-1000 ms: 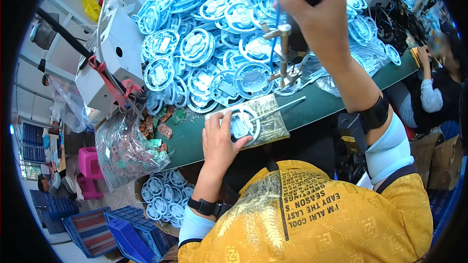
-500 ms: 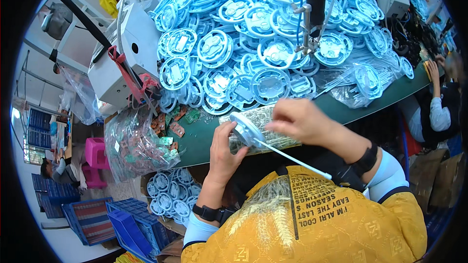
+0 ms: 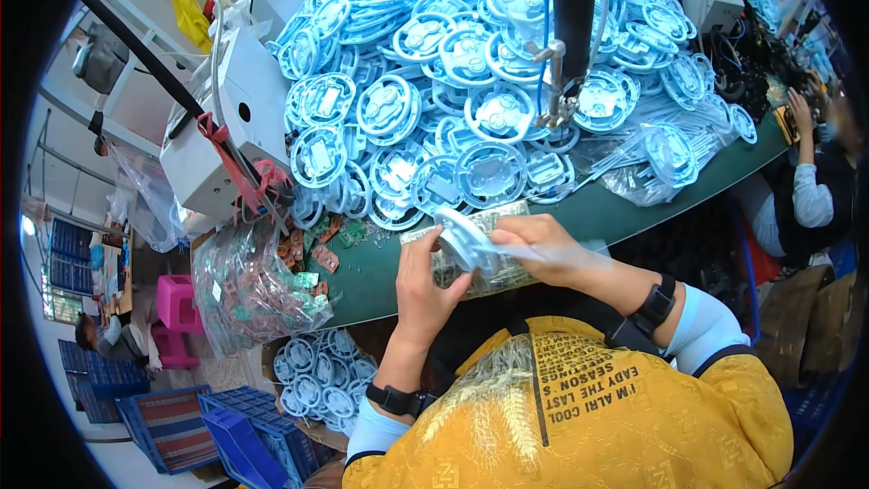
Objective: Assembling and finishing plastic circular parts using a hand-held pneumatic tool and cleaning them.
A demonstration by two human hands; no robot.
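Over the wrapped block (image 3: 503, 282) on the green bench (image 3: 364, 288), the left hand (image 3: 424, 286) pinches a tilted pale-blue disc (image 3: 465, 243) by its rim while the right hand (image 3: 545, 252) seems, through blur, to pinch its rod (image 3: 512, 252), probably adjusting their joint, which next calls for a steady left hold.

Beneath and beyond the fingers (image 3: 417, 258) spreads a green tabletop (image 3: 367, 285). Well to their left, pink stools (image 3: 178, 302) stand on a pale floor (image 3: 226, 360); farther out that way, daylight brightens a window (image 3: 62, 302).
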